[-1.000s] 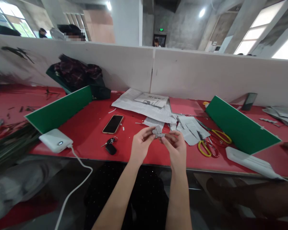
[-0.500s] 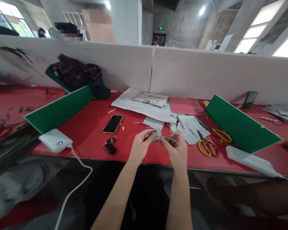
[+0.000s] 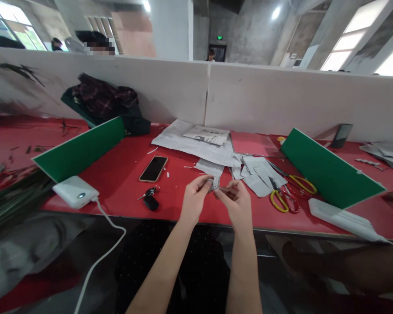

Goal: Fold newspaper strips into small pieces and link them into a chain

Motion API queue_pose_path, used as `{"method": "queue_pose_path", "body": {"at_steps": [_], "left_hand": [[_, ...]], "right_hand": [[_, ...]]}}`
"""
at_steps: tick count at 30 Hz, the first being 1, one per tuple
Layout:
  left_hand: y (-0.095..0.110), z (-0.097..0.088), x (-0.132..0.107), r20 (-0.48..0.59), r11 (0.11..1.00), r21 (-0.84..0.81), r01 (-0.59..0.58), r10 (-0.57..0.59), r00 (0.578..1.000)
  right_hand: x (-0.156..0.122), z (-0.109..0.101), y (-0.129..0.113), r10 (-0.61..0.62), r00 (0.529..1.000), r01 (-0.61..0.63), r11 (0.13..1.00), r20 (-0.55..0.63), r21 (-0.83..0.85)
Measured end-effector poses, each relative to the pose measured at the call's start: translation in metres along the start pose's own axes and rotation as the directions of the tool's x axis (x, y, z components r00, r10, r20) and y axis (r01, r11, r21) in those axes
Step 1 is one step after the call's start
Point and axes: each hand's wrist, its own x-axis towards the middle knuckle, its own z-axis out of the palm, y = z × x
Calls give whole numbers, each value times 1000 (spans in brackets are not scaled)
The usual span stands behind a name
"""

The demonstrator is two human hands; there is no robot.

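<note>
Left fingers point(image 3: 204, 188), right fingers point(image 3: 224, 199) pinching small paper piece point(image 3: 215, 183), print illegible.

Paper piece point(image 3: 216, 183) matt; phone screen point(image 3: 154, 168) glossy; power bank point(image 3: 72, 191) smooth plastic.

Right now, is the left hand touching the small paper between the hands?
Touching. The head view shows the left hand pinching the small paper, its thumb lying over the paper's left edge with no gap.
</note>
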Motion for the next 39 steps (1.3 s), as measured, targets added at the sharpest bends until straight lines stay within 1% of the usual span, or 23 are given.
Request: {"method": "queue_pose_path", "body": {"at_steps": [3,6,9,11,14,16,19,22,26,28,34,39], "left_hand": [[-3,-1,2,13,996,-82,43,-42,999],[-3,-1,2,9,996,-85,33,-32,999],[0,1,0,4,1000,-24,-3,3,1000],[3,0,-1,23,999,43,-18,17,1000],[10,-3,-2,75,991,133,-21,11,997],[14,-7,-3,134,987,163,-9,-13,991],[18,-11,-3,193,979,204,10,-50,980],[17,-14,-2,160,981,194,29,-60,985],[14,-14,0,84,995,86,46,-53,995],[15,-14,-1,70,997,63,47,-51,996],[21,-12,-4,90,997,41,71,-75,993],[20,-13,-4,102,995,65,71,-78,992]], "right_hand": [[-1,6,0,-41,999,40,997,-9,-66],[-1,9,1,-69,997,64,989,-31,-135],[0,9,3,-100,991,81,977,-92,-197],[1,7,4,-134,981,105,973,-137,-205],[2,4,2,-242,953,199,954,-180,-225],[2,2,1,-287,945,243,937,-155,-252],[2,-1,0,-240,968,214,942,-73,-257],[1,-4,-1,-205,979,196,946,-9,-259],[1,-5,-3,-219,966,245,946,136,-214],[1,-5,-3,-215,958,250,951,187,-184],[1,-8,-2,-183,963,214,965,195,-151],[1,-14,-2,-155,970,185,971,189,-152]]}}
